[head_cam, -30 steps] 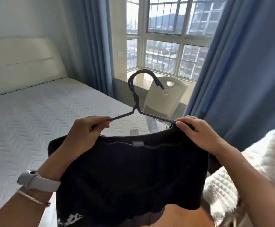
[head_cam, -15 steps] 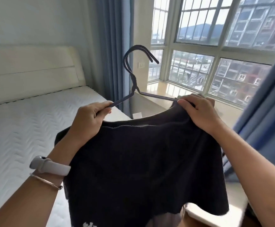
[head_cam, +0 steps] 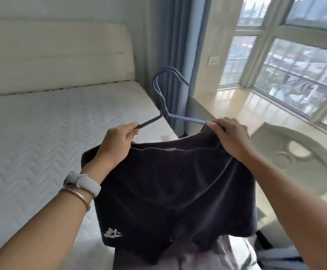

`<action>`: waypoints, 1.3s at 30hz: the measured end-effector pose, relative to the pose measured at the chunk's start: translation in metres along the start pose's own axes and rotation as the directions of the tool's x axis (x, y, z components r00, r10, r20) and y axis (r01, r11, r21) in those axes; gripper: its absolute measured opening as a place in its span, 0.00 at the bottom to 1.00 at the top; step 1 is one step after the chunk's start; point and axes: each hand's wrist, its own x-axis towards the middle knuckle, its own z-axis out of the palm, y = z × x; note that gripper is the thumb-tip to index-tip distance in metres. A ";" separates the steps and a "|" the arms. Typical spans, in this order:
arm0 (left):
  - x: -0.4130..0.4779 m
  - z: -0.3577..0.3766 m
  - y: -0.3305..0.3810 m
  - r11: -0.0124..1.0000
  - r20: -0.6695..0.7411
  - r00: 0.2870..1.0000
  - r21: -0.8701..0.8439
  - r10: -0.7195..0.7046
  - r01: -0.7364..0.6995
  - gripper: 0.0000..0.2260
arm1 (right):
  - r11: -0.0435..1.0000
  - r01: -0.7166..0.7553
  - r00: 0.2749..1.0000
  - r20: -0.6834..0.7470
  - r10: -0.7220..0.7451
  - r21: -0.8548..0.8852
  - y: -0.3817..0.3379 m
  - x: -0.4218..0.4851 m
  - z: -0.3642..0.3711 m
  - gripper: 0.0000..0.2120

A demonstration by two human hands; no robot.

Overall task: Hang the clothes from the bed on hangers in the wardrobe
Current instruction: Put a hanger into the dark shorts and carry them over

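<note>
A pair of dark navy shorts (head_cam: 170, 188) with a small white emblem hangs in front of me on a dark blue hanger (head_cam: 163, 103), whose hook points up and to the right. My left hand (head_cam: 115, 145) pinches the hanger's left arm together with the waistband. My right hand (head_cam: 230, 139) grips the hanger's right arm and the waistband's other end. The hanger's lower part is hidden inside the shorts. No wardrobe is in view.
A bed with a white quilted mattress (head_cam: 41, 143) and cream headboard (head_cam: 57, 55) fills the left. A blue curtain (head_cam: 176, 45) hangs behind the hanger. A window sill (head_cam: 252, 108) and a white chair back (head_cam: 295, 158) are on the right.
The view has swung left and down, so more bed and less window shows. Both hands keep their hold on hanger and shorts. The chair back has come back into view.
</note>
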 end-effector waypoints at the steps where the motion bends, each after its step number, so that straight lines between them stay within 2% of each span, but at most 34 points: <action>1: 0.011 0.014 -0.011 0.998 0.018 0.998 0.031 -0.054 0.053 0.14 | 1.000 0.016 0.999 0.045 -0.015 -0.013 0.014 0.017 0.020 0.13; 6: 0.062 0.093 -0.083 0.942 0.091 0.963 0.249 -0.253 0.224 0.14 | 0.997 0.048 0.971 0.239 -0.032 -0.058 0.077 0.084 0.139 0.15; 13: 0.138 0.197 -0.211 0.777 -0.058 0.953 0.565 -0.297 0.277 0.14 | 0.984 0.046 0.945 0.325 0.014 -0.175 0.132 0.164 0.309 0.20; 15: 0.153 0.225 -0.242 0.775 -0.077 0.937 0.542 -0.341 0.327 0.14 | 0.973 0.005 0.946 0.316 0.069 -0.229 0.143 0.172 0.349 0.21; 18: 0.157 0.261 -0.276 0.803 -0.052 0.910 0.451 -0.412 0.389 0.15 | 0.978 -0.062 0.939 0.321 0.125 -0.201 0.154 0.161 0.396 0.21; 22: 0.105 0.274 -0.302 0.804 0.024 0.862 0.375 -0.506 0.461 0.13 | 0.982 0.050 0.903 0.429 0.033 -0.181 0.165 0.113 0.422 0.21; 24: 0.055 0.267 -0.299 0.770 0.041 0.796 0.288 -0.604 0.569 0.13 | 0.977 0.104 0.821 0.571 0.022 -0.187 0.169 0.082 0.417 0.19; 27: -0.035 0.245 -0.274 0.636 0.089 0.630 0.139 -0.771 0.759 0.11 | 0.981 0.119 0.619 0.784 0.047 -0.154 0.171 0.027 0.397 0.08; 30: -0.126 0.211 -0.243 0.483 0.173 0.469 0.047 -0.866 0.874 0.09 | 0.987 0.021 0.451 0.883 0.130 -0.157 0.155 -0.029 0.363 0.13; 34: -0.242 0.152 -0.209 0.303 0.137 0.305 -0.032 -0.943 0.952 0.09 | 0.978 -0.110 0.355 0.912 0.207 -0.180 0.113 -0.098 0.317 0.12; 36: -0.307 0.124 -0.193 0.213 0.172 0.223 -0.075 -0.960 0.974 0.09 | 0.966 -0.181 0.330 0.914 0.235 -0.183 0.090 -0.135 0.296 0.11; 39: -0.405 0.082 -0.166 0.106 0.245 0.139 -0.143 -0.960 0.984 0.09 | 0.947 -0.255 0.307 0.913 0.269 -0.194 0.052 -0.199 0.270 0.10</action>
